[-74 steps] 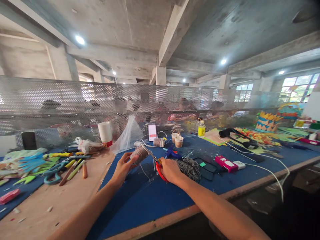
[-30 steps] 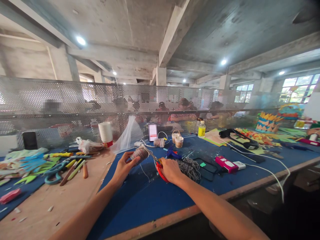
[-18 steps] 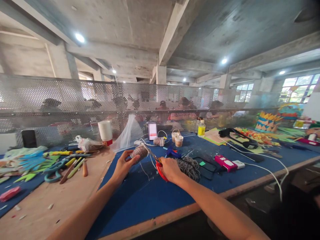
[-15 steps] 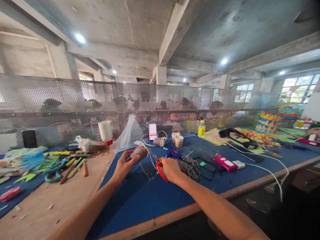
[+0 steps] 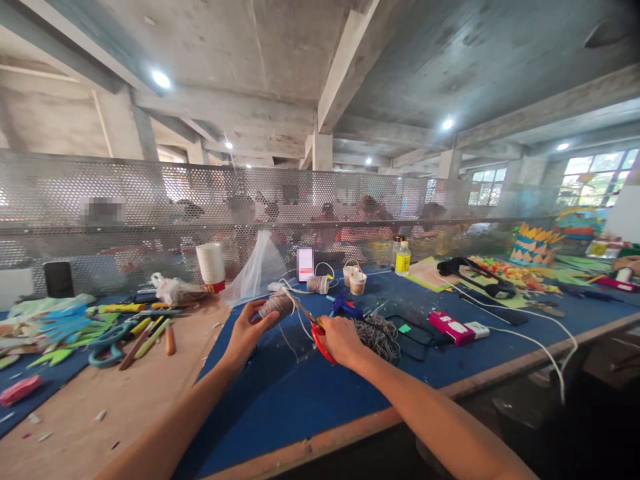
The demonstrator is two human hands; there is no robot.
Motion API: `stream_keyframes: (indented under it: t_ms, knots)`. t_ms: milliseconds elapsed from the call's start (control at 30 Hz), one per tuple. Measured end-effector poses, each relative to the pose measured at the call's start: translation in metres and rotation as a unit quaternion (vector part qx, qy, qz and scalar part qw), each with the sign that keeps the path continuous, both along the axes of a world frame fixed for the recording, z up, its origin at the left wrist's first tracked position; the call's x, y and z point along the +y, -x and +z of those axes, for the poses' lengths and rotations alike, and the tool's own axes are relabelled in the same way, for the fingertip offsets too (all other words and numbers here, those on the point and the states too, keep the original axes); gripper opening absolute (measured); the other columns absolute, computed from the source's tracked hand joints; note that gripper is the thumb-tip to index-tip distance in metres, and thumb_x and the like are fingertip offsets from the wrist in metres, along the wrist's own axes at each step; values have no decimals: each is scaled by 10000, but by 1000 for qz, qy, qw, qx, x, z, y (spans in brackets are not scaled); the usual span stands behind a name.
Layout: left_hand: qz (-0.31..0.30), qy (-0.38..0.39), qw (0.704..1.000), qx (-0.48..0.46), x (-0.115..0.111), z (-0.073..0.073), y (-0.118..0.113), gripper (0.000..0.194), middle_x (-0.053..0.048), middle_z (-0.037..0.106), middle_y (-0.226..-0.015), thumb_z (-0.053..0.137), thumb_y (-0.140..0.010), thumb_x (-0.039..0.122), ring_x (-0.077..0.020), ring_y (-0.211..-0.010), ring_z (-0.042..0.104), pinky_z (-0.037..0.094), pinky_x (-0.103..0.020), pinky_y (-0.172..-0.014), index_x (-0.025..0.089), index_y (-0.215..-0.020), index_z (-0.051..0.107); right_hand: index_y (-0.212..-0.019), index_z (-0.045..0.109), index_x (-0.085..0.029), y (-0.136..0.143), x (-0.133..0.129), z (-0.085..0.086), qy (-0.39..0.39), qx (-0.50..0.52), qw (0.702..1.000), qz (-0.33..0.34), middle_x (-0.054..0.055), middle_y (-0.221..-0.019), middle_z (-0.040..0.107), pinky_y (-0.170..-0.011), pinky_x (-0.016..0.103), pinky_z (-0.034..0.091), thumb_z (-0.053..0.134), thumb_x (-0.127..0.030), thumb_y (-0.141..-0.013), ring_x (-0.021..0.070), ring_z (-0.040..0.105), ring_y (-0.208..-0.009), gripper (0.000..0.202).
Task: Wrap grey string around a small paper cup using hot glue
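Note:
A small cup wrapped in grey-brown cord (image 5: 278,305) is held in my left hand (image 5: 246,333), thumb on the near side. My right hand (image 5: 344,341) is closed around red-handled scissors (image 5: 323,345), whose blades point up and left beside the wrapped cup's pale rim. A thin strand hangs from the cup over the blue table mat (image 5: 280,407). Just right of my right hand lies a tangled heap of grey cord (image 5: 377,335), and behind it a blue glue gun (image 5: 346,307). Another cord-wrapped cup (image 5: 318,285) lies on its side farther back.
A phone (image 5: 305,264) stands upright behind, near small handled baskets (image 5: 357,281) and a yellow bottle (image 5: 403,259). Paper cups (image 5: 211,264), blue-grey scissors (image 5: 107,347) and tools lie left. A pink box (image 5: 451,327) and white cable (image 5: 530,333) are right. A perforated screen (image 5: 280,193) bounds the back.
My left hand and the wrapped cup have shifted very slightly left. My right hand with the scissors stays almost still.

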State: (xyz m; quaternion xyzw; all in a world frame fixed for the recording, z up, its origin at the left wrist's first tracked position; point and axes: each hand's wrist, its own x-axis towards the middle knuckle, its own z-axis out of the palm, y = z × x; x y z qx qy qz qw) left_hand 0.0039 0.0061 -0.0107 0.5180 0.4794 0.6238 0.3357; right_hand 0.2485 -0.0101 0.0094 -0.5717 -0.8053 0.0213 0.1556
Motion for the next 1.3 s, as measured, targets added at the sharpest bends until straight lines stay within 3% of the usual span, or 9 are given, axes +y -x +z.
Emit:
stream_keyframes:
  t_ms: [100,267,367,667,867,1300]
  knots:
    - [-9,10,999,-49,1,-1,0,683,-99,781,-1100,904,-676,542,-276,-998,764,614,-393,-865,197,-1217,670,-1165,745,-183,0,0,0,-4,4,1000,0,148,-1070,811,-878,326,504,544,-387,-1047,289,777,-1044,309]
    - [-46,30,995,-88,-1,2,-1,493,-119,796,-1108,841,-735,578,-303,-1078,749,599,-406,-927,176,-1006,756,-1163,733,-175,0,2,-1,-9,1,1000,4,151,-1060,810,-862,333,506,561,-380,-1037,297,781,-1026,296]
    - [-52,32,995,-84,-3,3,0,460,-96,804,-1074,862,-718,555,-300,-1057,753,596,-388,-913,186,-974,762,-1167,716,-164,-1,4,-4,-11,-1,1000,6,154,-1067,808,-863,343,507,563,-391,-1037,305,781,-1025,303]
    - [-28,32,999,-12,1,-2,5,594,-59,806,-971,878,-677,597,-276,-937,742,560,-329,-814,172,-1076,765,-1231,676,-164,0,6,-9,-3,8,1000,5,160,-1121,799,-912,353,495,530,-403,-1061,297,767,-1080,328]
    - [-1,14,999,31,-3,3,2,642,-61,795,-899,864,-665,642,-268,-851,715,527,-320,-746,154,-1071,770,-1172,713,-169,1,4,-6,-5,6,1000,7,153,-1072,809,-892,358,504,531,-373,-1046,310,778,-1046,301]
    - [3,9,999,36,-3,5,2,625,-64,806,-933,847,-679,639,-277,-881,732,534,-326,-758,158,-1069,759,-1159,746,-182,0,1,-2,0,-6,1000,3,152,-1054,814,-873,342,516,549,-358,-1037,302,783,-1027,292]
